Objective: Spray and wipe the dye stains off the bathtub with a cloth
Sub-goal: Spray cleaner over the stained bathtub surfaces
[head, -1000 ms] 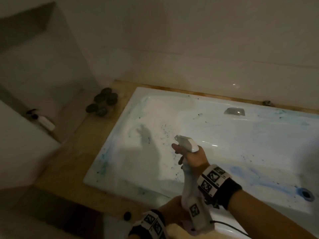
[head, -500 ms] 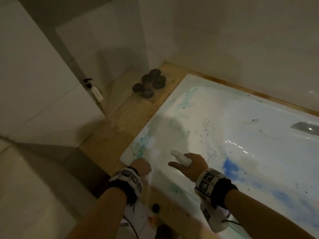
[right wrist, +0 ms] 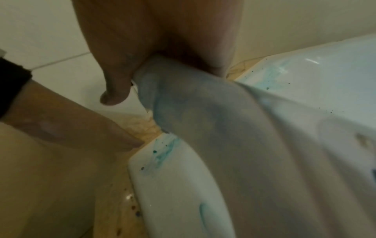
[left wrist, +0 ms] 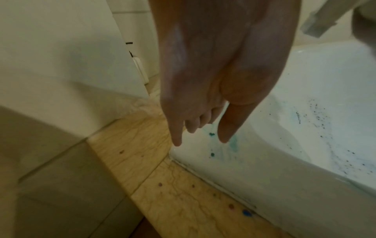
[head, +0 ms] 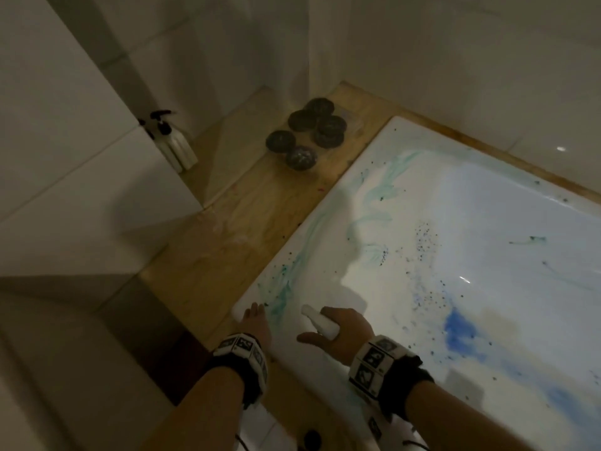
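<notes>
1. The right hand [head: 344, 327] holds the white spray bottle [head: 320, 322]; its bottom is hidden under the wrist.
2. The left hand [head: 257, 320] fingers hang loose, just above the bathtub [head: 487, 222] corner.
3. Green dye stains [left wrist: 231, 143] sit by the fingertips.

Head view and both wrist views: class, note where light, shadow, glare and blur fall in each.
Head view: bright bathtub basin with glare streaks, dim walls, shadow by the right hand. Left wrist view: left hand softly blurred. Right wrist view: spray bottle close and blurred.

Bare forearms, black wristbands [head: 240, 372], marker-printed white cuffs [head: 374, 359]
</notes>
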Action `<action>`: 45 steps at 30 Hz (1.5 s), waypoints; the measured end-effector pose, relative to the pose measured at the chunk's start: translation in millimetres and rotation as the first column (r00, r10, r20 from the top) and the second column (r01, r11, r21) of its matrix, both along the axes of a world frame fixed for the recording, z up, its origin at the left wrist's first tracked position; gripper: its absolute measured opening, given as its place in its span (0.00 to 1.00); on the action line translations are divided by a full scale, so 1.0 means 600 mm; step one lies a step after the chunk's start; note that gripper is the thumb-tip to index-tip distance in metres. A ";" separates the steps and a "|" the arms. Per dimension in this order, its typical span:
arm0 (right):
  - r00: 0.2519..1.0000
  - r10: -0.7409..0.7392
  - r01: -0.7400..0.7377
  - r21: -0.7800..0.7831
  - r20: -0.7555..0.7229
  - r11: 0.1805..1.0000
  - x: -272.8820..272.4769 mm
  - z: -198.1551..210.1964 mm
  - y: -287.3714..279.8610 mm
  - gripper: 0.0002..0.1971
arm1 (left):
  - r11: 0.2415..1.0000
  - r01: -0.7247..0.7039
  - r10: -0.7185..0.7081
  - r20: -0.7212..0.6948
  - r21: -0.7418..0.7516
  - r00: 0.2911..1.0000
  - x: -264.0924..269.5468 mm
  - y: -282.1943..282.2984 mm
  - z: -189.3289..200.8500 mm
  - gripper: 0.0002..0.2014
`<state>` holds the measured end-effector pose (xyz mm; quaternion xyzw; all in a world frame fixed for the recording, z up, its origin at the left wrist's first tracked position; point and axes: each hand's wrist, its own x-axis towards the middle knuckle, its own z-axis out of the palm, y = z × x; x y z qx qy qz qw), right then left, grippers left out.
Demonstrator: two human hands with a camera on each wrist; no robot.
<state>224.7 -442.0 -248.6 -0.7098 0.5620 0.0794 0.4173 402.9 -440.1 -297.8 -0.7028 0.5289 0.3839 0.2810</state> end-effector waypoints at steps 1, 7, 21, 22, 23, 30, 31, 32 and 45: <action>0.998 -0.002 0.001 -0.011 -0.058 1.000 0.001 -0.013 -0.006 0.27 | 1.000 -0.007 0.007 -0.010 0.017 1.000 0.001 -0.005 -0.008 0.28; 0.988 0.152 -0.149 0.063 -0.035 0.987 0.019 -0.076 -0.032 0.49 | 0.997 0.023 -0.024 0.005 0.073 1.000 0.008 -0.024 -0.058 0.29; 1.000 -0.009 0.010 0.071 -0.016 0.997 0.036 -0.094 -0.052 0.22 | 0.985 0.089 -0.085 -0.028 0.148 0.996 0.025 -0.029 -0.069 0.28; 1.000 0.011 -0.011 0.082 0.002 0.997 0.036 -0.092 -0.053 0.22 | 0.983 0.092 -0.088 -0.030 0.158 0.996 0.025 -0.030 -0.067 0.28; 0.999 0.031 -0.034 0.096 0.027 0.995 0.036 -0.089 -0.053 0.21 | 0.982 0.096 -0.091 -0.037 0.164 0.995 0.025 -0.029 -0.066 0.28; 0.995 -0.087 0.087 0.000 0.046 0.996 0.014 -0.076 -0.069 0.21 | 0.975 0.138 -0.133 -0.041 0.173 0.990 0.021 -0.029 -0.062 0.28; 0.993 -0.087 0.086 0.011 0.078 0.996 0.010 -0.077 -0.072 0.20 | 0.976 0.140 -0.138 -0.023 0.169 0.990 0.021 -0.032 -0.064 0.27; 0.989 -0.079 0.077 0.017 0.122 0.997 0.006 -0.077 -0.073 0.19 | 0.979 0.139 -0.140 -0.003 0.151 0.990 0.021 -0.035 -0.065 0.26; 0.934 -0.325 0.338 -0.070 0.151 0.939 -0.028 -0.109 -0.105 0.21 | 0.959 -0.128 0.133 0.000 -0.254 0.991 -0.031 -0.102 -0.103 0.54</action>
